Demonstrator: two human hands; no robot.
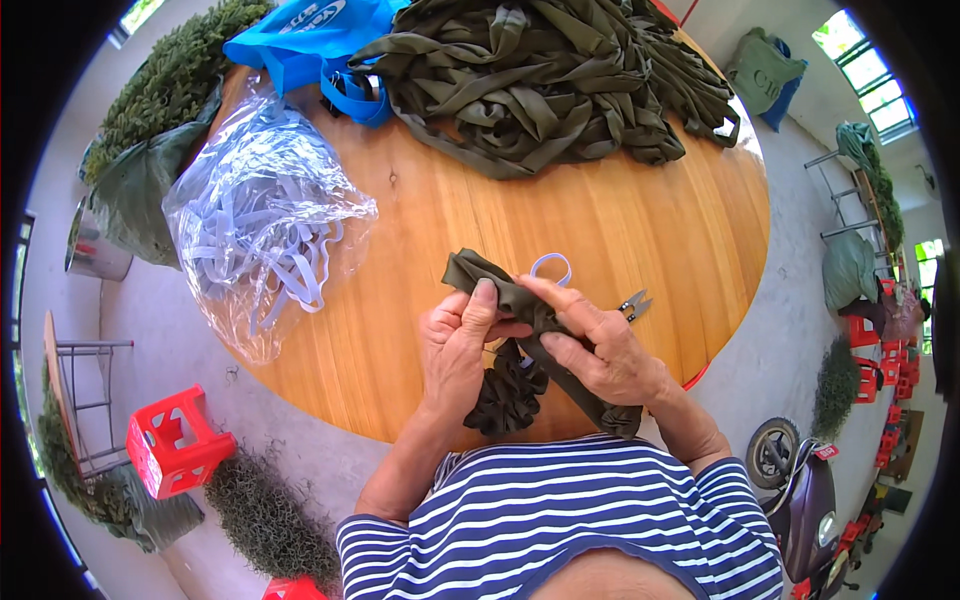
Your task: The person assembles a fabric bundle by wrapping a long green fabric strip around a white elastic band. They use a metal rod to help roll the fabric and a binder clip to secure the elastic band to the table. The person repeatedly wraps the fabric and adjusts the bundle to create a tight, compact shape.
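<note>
Both my hands grip one dark olive fabric tube (492, 277) over the near part of the wooden table (420, 350). My left hand (457, 340) pinches it with the thumb on top, close to its upper end. My right hand (605, 350) presses its fingers along the cloth, whose lower end hangs by my striped shirt. Under my left hand lies a gathered, ruffled piece of the same cloth (507, 398). A loop of white elastic band (552, 266) shows just beyond my right fingers. Small thread snips (634, 305) lie right of that hand.
A big heap of olive fabric strips (530, 80) covers the far table, beside a blue bag (310, 45). At the left, a clear plastic bag (265, 210) holds white elastic bands. Red stools (178, 442), artificial greenery (270, 510) and a scooter (808, 510) stand around the table.
</note>
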